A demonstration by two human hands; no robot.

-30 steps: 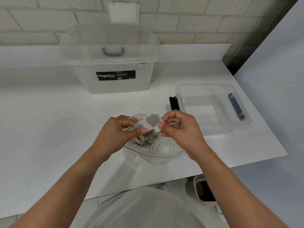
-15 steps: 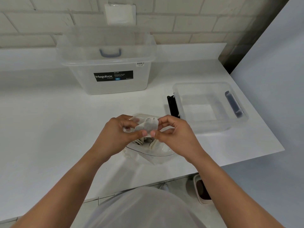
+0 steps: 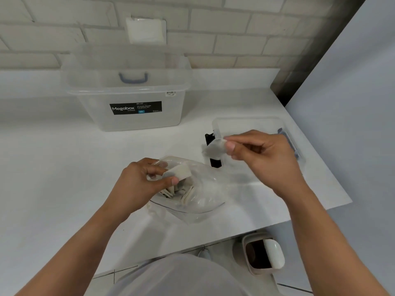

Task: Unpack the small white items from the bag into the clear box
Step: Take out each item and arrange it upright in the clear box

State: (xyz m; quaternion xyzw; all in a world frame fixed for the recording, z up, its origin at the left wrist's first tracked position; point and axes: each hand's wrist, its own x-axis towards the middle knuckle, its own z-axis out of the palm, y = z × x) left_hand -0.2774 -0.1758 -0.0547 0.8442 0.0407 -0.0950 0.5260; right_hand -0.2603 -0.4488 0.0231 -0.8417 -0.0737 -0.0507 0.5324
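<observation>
A clear plastic bag (image 3: pixel 201 195) lies on the white table near its front edge, with several small white flat items inside. My left hand (image 3: pixel 141 184) pinches one small white item (image 3: pixel 178 171) at the bag's mouth. My right hand (image 3: pixel 263 154) pinches another small white item (image 3: pixel 213 148), blurred, in the air beside the left edge of the low clear box (image 3: pixel 245 124). That box sits at the right of the table with a dark latch on its left end; my right hand hides much of it.
A tall clear Megabox bin (image 3: pixel 128 97) stands at the back against the brick wall. The table edge (image 3: pixel 277 223) runs close below the bag. A small waste bin (image 3: pixel 263 255) stands on the floor below. A grey wall panel (image 3: pixel 352 103) borders the right side.
The two hands were together over the bag on one white piece. Now my right hand has moved right and up toward the low clear box with an item, while my left stays at the bag.
</observation>
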